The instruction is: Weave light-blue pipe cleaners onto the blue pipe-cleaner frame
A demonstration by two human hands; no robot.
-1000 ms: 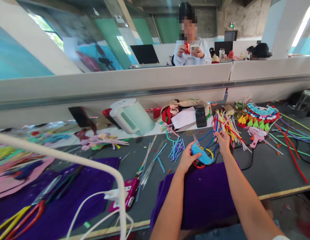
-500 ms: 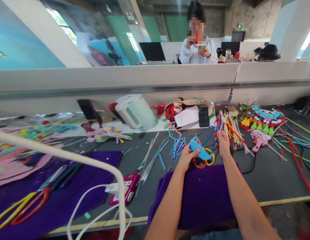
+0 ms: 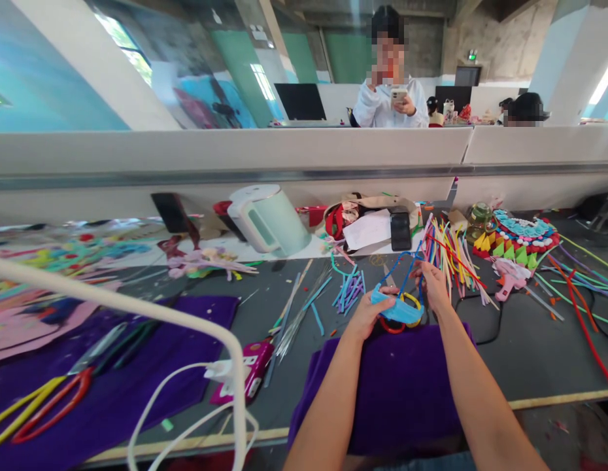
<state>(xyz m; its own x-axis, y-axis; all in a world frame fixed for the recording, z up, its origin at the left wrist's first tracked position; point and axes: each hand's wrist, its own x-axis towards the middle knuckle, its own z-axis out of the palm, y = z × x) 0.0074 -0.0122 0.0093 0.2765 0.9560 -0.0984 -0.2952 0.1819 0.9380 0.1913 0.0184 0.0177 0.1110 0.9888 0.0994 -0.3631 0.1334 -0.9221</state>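
My left hand (image 3: 365, 316) is closed on a light blue curved piece (image 3: 401, 309), with the thumb over its upper edge. From this piece, dark blue pipe cleaners (image 3: 405, 278) run up in loops toward my right hand. The fingers of my right hand (image 3: 434, 286) are pinched together on the dark blue strands; their exact grip is partly hidden. Scissors (image 3: 414, 302) with one red and one yellow handle lie just behind the blue piece, partly covered by it. Below my hands is a folded purple cloth (image 3: 397, 386).
Bundled colored pipe cleaners (image 3: 461, 261) and a pink glue gun (image 3: 510, 278) lie right. A kettle (image 3: 269, 219) and a black phone (image 3: 400, 230) stand farther back. Left are a white curved tube (image 3: 186, 307), a magenta box (image 3: 250, 369) and larger scissors (image 3: 81, 379). A person (image 3: 389, 98) stands beyond the partition.
The light blue piece has tipped to lie more level, and my left hand has turned slightly with it. My right hand has shifted a little left and down.
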